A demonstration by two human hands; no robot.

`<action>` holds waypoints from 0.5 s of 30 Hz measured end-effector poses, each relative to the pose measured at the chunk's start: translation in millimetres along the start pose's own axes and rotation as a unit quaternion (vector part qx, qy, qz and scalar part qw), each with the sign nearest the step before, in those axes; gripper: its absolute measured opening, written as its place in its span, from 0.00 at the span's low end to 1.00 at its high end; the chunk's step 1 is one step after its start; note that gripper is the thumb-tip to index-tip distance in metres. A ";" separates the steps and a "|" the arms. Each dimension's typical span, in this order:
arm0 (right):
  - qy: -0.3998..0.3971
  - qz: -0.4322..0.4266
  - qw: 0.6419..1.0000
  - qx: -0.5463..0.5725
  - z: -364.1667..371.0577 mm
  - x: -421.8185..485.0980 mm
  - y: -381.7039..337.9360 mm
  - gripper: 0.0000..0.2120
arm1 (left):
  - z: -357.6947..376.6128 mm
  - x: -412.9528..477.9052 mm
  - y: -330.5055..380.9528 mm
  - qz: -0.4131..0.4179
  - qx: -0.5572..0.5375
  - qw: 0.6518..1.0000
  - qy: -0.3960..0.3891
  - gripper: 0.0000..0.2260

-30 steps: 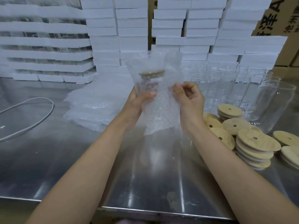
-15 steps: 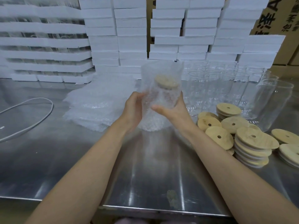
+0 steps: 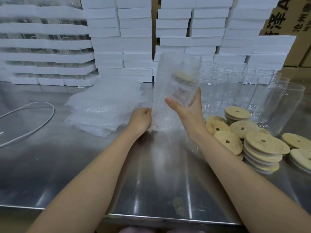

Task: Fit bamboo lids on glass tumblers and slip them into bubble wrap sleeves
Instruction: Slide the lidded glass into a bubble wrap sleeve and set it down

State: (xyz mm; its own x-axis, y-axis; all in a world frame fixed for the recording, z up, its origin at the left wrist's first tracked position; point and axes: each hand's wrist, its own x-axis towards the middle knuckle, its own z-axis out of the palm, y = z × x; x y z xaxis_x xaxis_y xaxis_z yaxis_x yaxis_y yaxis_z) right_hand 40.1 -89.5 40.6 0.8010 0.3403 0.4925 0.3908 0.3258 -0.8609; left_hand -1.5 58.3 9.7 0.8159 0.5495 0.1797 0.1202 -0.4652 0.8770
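Over the middle of the counter (image 3: pixel 84 165), both hands hold a lidded tumbler (image 3: pixel 181 91) upright inside its bubble wrap sleeve (image 3: pixel 168 68).

The right hand (image 3: pixel 186 113) has its fingers curled round the tumbler through the wrap, thumb in front. The left hand (image 3: pixel 141 119), which cupped the sleeve's side half a second ago, has dropped to pinch its lower left corner, close to the steel. The bamboo lid (image 3: pixel 182 76) shows blurred near the top. A pile of flat sleeves (image 3: pixel 104 105) lies to the left, with loose lids (image 3: pixel 265 145) and empty glasses (image 3: pixel 235 88) to the right.
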 end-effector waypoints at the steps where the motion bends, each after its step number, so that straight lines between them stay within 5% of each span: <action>1: -0.008 -0.001 1.000 -0.018 1.2 -0.5 0.9 0.38 | -0.4 0.3 -0.7 0.005 0.018 1.000 0.014 0.14; 9: -0.053 -0.055 0.991 -0.106 8.0 -2.3 8.9 0.49 | -1.3 -10.2 6.0 0.037 0.159 0.982 0.095 0.15; 12: -0.017 -0.055 0.993 -0.106 5.4 -0.1 14.9 0.49 | 1.4 -10.8 7.2 0.065 0.063 0.988 0.121 0.17; 15: 0.002 -0.032 0.995 -0.097 1.1 2.8 18.8 0.47 | -2.6 -11.7 13.3 0.074 -0.105 0.991 0.025 0.27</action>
State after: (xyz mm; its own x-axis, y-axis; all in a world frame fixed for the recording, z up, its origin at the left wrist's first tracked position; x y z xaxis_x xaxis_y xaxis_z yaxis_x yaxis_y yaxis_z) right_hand 49.2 -81.4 26.0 0.7738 0.3204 0.5464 0.5208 0.1693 -0.8367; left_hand -10.9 47.4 20.4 0.7858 0.5230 0.3301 -0.1225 -0.3915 0.9120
